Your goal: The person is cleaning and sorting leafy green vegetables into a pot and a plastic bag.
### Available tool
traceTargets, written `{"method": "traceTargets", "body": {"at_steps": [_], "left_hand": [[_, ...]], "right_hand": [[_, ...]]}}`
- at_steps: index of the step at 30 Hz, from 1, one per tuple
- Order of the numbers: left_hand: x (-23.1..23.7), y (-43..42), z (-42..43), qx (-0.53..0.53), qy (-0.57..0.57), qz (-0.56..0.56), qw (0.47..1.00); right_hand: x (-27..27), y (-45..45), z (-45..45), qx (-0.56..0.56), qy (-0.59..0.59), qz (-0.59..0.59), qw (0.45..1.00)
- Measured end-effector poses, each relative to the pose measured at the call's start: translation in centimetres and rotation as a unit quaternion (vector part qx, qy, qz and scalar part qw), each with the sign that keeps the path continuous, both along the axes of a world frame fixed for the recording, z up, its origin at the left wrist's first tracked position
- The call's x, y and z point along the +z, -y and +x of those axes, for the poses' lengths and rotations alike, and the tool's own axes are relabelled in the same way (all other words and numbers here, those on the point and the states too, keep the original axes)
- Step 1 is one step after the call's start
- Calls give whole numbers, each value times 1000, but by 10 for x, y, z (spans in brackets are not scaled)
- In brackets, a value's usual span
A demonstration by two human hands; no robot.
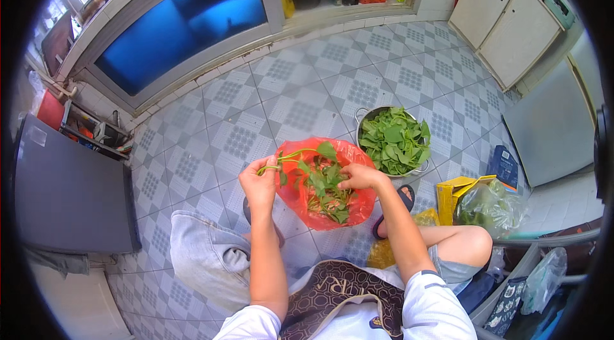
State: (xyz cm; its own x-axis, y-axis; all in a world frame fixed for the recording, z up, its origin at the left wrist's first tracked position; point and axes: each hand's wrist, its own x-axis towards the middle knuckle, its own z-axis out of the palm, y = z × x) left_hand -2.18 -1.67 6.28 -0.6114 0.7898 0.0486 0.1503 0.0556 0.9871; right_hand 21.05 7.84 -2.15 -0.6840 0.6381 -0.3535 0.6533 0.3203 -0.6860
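Observation:
My left hand pinches the green stems of a leafy vegetable sprig above the left rim of a red plastic bag. Inside the bag lie more leafy greens and cut stems. My right hand reaches over the bag's right side, with its fingertips at those greens; whether it grips any is hard to see. Just beyond the bag, to the right, stands a two-handled metal pot heaped with green leaves.
A yellow box and a clear plastic bag of greens stand on the tiled floor at the right. A dark blue package lies behind them. White cupboards stand at the far right, a grey appliance at the left.

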Motion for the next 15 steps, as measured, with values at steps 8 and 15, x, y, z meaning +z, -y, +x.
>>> {"method": "traceTargets", "body": {"at_steps": [8, 15], "left_hand": [[9, 5, 11, -41, 58, -33, 997], [20, 7, 31, -129, 104, 4, 986]], "right_hand": [[59, -8, -23, -408, -416, 53, 811], [140, 39, -49, -87, -259, 434, 859]]}}
